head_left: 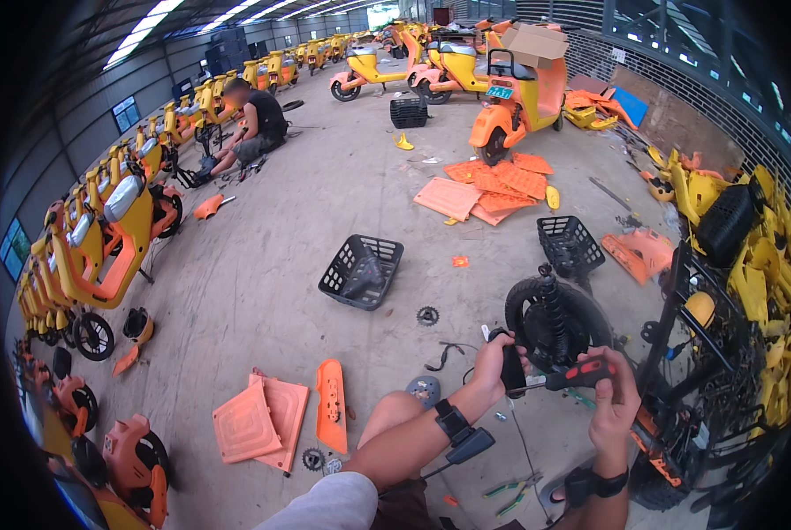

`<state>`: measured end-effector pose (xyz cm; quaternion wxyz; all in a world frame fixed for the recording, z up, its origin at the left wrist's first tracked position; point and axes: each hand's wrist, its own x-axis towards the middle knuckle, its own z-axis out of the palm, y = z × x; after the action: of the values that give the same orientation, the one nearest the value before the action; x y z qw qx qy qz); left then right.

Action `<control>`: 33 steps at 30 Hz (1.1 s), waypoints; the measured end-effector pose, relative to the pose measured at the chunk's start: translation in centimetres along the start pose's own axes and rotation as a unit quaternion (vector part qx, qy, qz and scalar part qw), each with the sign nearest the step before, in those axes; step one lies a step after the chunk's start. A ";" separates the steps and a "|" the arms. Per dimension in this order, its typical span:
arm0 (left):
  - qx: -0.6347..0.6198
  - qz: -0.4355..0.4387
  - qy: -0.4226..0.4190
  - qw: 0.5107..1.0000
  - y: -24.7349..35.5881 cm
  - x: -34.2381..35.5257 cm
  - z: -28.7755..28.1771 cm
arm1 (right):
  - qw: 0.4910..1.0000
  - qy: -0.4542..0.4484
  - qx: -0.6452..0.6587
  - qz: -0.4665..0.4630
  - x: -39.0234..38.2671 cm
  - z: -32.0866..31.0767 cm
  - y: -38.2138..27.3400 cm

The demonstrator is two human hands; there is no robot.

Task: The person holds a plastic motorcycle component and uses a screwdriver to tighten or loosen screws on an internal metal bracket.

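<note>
My left hand (488, 367) is closed around a small black part (513, 371), whose exact kind I cannot make out. A screwdriver (583, 374) with a red and black handle is gripped in my right hand (616, 408). Its shaft points left, and the tip meets or passes close by the black part. Just beyond my hands, a black wheel (521, 309) lies beside an upright black shock absorber (550, 305). A thin dark cable (524, 437) runs down below my left hand.
Black baskets (360, 300) (550, 231) stand ahead. Orange panels (245, 424) lie left, and green-handled pliers (506, 499) near my feet. A dark scooter frame (678, 353) and yellow panels (780, 291) crowd the right. Parked scooters (117, 238) line the left; another person (258, 124) sits there.
</note>
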<state>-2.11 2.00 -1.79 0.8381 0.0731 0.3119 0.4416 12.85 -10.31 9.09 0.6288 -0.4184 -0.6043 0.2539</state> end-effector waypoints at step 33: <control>0.035 0.098 0.028 0.994 2.0 -1.4 -0.1 | 0.996 0.064 -0.064 0.025 0.5 1.7 0.7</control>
<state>-4.10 2.09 -0.43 0.7784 0.1203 0.3423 0.5124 11.36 -9.16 8.60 0.6315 -0.4886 -0.5668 0.2031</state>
